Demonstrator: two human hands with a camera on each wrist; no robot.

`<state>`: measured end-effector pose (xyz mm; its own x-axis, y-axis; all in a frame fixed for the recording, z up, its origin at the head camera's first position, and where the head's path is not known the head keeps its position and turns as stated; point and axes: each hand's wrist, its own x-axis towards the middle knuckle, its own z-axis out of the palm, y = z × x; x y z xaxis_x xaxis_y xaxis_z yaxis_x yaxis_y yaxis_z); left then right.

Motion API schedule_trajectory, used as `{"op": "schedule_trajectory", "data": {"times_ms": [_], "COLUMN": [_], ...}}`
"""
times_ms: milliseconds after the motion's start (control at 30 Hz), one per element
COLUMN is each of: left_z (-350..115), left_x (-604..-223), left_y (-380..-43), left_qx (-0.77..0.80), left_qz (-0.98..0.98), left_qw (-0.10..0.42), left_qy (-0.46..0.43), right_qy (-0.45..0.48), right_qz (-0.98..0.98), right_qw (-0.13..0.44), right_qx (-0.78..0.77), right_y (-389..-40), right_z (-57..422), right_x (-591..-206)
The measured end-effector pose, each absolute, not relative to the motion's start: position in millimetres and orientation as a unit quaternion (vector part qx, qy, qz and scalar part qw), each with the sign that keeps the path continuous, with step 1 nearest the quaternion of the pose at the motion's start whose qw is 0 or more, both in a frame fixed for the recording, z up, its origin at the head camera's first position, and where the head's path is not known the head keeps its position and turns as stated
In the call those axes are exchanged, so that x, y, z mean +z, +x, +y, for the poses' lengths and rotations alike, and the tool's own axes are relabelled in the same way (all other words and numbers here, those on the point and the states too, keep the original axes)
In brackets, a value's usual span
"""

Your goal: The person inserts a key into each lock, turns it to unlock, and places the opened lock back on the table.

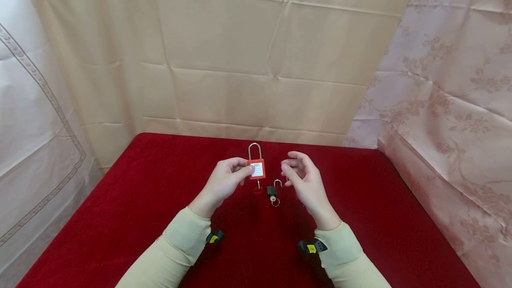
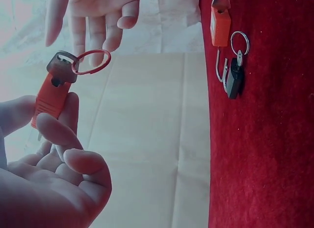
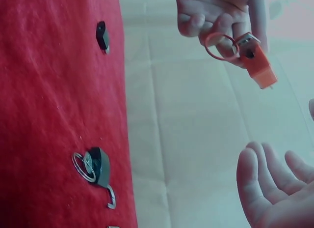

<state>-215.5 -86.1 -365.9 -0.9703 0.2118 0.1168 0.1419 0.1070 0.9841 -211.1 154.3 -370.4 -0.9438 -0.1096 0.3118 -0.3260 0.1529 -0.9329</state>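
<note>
My left hand (image 1: 224,181) pinches an orange-red padlock (image 1: 262,173) between thumb and fingers, above the table. Its white label faces up and its silver shackle points away from me. A key with a red ring (image 2: 93,62) hangs from the lower end of the padlock. To the right, my right hand (image 1: 306,181) is raised with loosely bent fingers (image 3: 248,171), touching nothing. Between and below the hands, a small black padlock (image 1: 271,191) lies on the cloth, its shackle swung open and a key on a silver ring (image 1: 275,202) at its base.
A second orange padlock (image 2: 221,29) lies beside the black one in the left wrist view. Another small black object (image 3: 102,37) lies farther off in the right wrist view. Red cloth (image 1: 132,217) covers the table; a beige curtain (image 1: 224,48) hangs behind it.
</note>
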Motion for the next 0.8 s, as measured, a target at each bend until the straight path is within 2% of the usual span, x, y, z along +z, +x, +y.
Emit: {"op": "schedule_trajectory", "data": {"times_ms": [200,800], "left_z": [-86,-76], "left_x": [-367,-376], "left_y": [-215,-215], "left_qx": [0.649,0.614], "left_qz": [0.749,0.772], "left_qw": [0.041,0.057], "left_qy": [0.127,0.156], "right_qy": [0.16,0.173], "right_qz": [-0.758,-0.762], "right_qw": [0.118,0.118], "right_qx": [0.622,0.612], "right_y": [-212,-210], "right_z": [160,168], "right_x": [-369,-363]}}
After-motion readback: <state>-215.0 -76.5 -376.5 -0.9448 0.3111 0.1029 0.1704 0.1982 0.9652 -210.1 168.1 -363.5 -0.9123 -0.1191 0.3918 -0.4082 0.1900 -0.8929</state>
